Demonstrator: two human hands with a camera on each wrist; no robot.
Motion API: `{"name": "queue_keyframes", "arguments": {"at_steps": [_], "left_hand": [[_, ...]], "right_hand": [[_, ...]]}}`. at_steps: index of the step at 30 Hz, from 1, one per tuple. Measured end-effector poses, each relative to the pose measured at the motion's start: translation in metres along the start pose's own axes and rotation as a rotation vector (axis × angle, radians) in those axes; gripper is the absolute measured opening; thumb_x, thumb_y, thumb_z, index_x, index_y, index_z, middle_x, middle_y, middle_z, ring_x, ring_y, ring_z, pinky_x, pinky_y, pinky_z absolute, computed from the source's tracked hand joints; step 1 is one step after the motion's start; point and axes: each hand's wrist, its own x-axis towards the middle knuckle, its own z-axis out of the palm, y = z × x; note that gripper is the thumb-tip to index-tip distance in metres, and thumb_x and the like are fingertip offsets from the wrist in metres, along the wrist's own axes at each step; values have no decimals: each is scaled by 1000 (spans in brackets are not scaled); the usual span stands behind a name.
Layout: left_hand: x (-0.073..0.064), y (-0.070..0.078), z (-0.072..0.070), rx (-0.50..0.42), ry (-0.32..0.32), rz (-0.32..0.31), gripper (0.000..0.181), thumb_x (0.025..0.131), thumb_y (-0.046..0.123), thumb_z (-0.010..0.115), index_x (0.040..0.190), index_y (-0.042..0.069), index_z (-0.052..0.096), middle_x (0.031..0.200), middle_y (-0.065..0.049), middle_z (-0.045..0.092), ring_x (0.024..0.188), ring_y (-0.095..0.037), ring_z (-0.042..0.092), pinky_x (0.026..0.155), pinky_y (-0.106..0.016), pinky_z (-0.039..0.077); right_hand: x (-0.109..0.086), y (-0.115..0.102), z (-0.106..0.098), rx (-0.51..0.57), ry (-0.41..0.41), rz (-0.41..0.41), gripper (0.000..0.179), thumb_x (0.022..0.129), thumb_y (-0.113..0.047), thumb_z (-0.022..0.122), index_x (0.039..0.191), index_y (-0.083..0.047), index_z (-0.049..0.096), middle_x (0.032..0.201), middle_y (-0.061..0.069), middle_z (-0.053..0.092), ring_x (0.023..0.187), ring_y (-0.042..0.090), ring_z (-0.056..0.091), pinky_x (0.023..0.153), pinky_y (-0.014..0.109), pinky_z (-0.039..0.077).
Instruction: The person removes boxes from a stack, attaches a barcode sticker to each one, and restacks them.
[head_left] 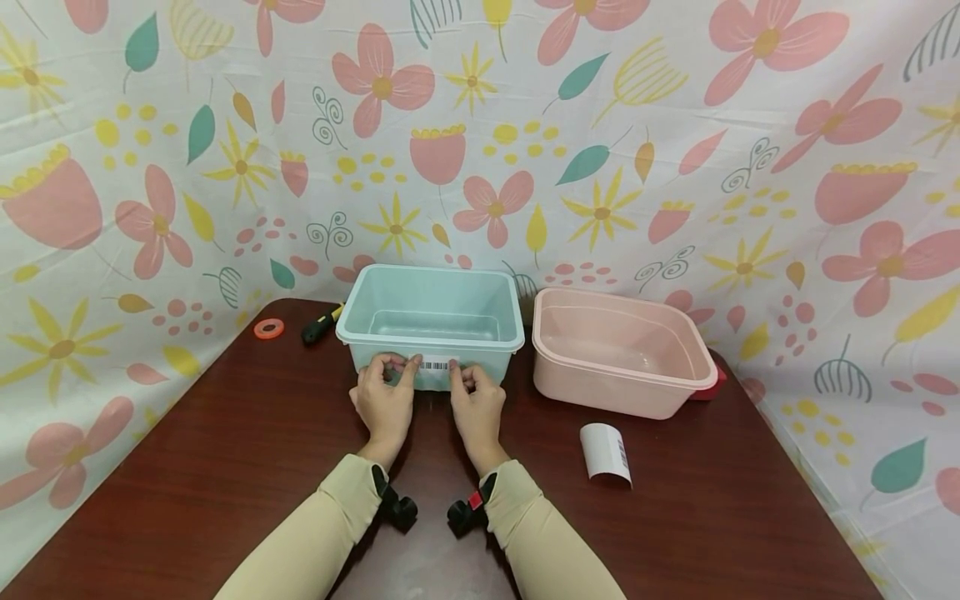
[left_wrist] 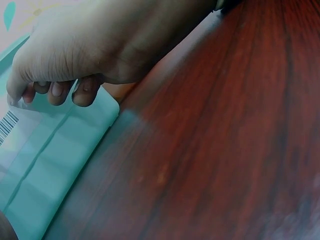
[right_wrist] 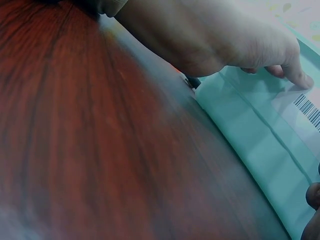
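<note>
A light blue plastic bin (head_left: 487,357) stands upright at the back middle of the table. Against its front wall is a white barcode label (head_left: 433,365). My left hand (head_left: 386,408) pinches the label's left end between thumb and finger, and my right hand (head_left: 478,410) pinches its right end. In the left wrist view the label (left_wrist: 21,131) lies close along the bin wall (left_wrist: 75,135), with the other fingers of the left hand (left_wrist: 75,55) curled nearby. The right wrist view has the thumb of the right hand (right_wrist: 250,40) on the label's corner, beside the printed bars.
To the right stands a pink bin (head_left: 600,387), with part of a red object (head_left: 711,387) behind it. A curled white sheet with barcode print (head_left: 602,450) lies in front. At the back left are an orange ring-shaped roll (head_left: 268,328) and a black-and-yellow handled tool (head_left: 321,325).
</note>
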Motion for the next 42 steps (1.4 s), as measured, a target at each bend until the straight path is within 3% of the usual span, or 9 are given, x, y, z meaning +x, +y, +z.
{"name": "queue_keyframes", "arguments": {"at_steps": [30,42], "left_hand": [[-1,2,1,-1,5,-17,33,88,46,77,80,19,60,70,5,53,75,-18,49,83,-46,26],[-2,0,-1,-18,-5,-67,34,89,47,76,79,20,58,71,5,53,78,-17,50,90,-45,27]], "right_hand": [[1,1,-2,16,10,-10,38,96,-19,70,63,-15,53,54,-6,48,45,5,43,44,22,37],[-1,0,-5,25,15,30,37,95,-17,71,64,-15,52,55,-6,46,46,5,41,45,22,37]]}}
